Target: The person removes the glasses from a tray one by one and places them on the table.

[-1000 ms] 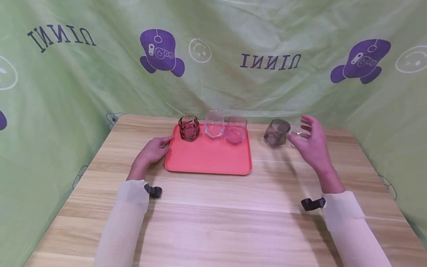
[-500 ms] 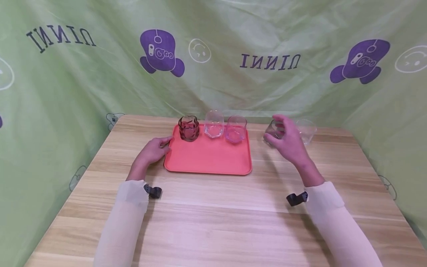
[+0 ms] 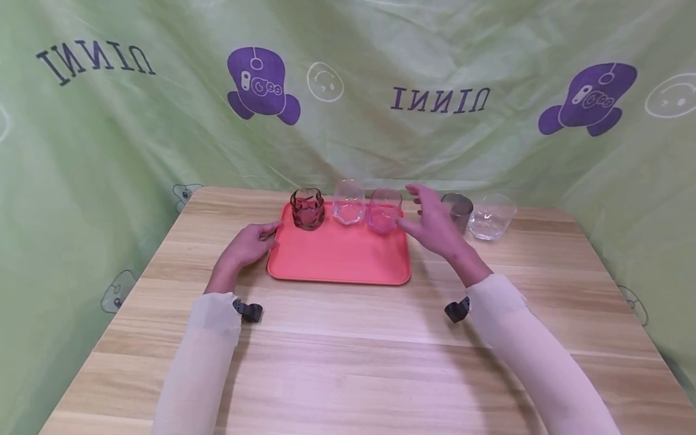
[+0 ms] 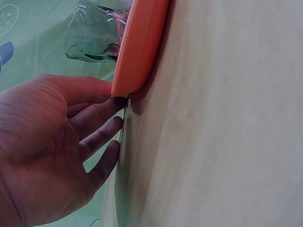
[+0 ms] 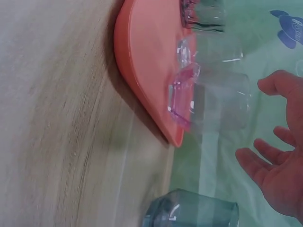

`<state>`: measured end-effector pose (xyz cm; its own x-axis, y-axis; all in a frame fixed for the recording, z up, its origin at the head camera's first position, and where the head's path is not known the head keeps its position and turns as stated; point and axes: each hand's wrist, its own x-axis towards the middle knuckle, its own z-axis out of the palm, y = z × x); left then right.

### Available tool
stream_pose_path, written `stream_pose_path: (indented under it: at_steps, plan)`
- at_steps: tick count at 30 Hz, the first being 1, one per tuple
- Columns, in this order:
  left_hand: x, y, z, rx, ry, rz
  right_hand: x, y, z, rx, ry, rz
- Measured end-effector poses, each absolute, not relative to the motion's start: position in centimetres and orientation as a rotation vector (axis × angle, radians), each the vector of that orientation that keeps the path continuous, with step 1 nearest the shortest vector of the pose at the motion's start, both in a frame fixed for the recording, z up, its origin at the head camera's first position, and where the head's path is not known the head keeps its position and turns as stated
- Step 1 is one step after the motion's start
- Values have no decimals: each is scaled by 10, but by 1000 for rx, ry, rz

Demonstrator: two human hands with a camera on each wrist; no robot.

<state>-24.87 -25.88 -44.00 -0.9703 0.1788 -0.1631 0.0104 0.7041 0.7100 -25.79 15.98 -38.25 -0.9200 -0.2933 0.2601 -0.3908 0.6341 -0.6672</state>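
Left hand (image 3: 247, 246): at tray's left edge, thumb on rim, fingers extended, no curl round it.
Right hand (image 3: 435, 226): fingers spread wide, holding nothing; just beside pink glass, small gap.
Pink glass (image 3: 383, 211): upright on tray (image 3: 337, 260), far right corner; clear glass (image 3: 349, 205) close on its left, dark glass (image 3: 308, 208) beyond.
Off tray: gray glass (image 3: 461, 210) partly behind right hand, clear tumbler (image 3: 492, 220) to its right, both on the surface (image 3: 348, 356).
Handling: glasses likely stiff, smooth, breakable, slippery if damp; weight can't tell. Tray probably light, stiff, slides easily.
Grip: glass walls mid-height, thumb opposite fingers; tray by raised rim.
Edges/room: curtain (image 3: 348, 145) close behind; tight between glasses; most room toward near side.
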Motion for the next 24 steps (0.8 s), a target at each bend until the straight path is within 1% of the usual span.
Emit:
stream_pose_path:
  at_steps: [10,24]
  plan:
    - [-250,-260,-439,156,2679,1141,-277,151,-390,523,-2834,1141]
    - [-248,-258,-438,161,2689,1137,-286,145,-400,471,-2822,1383]
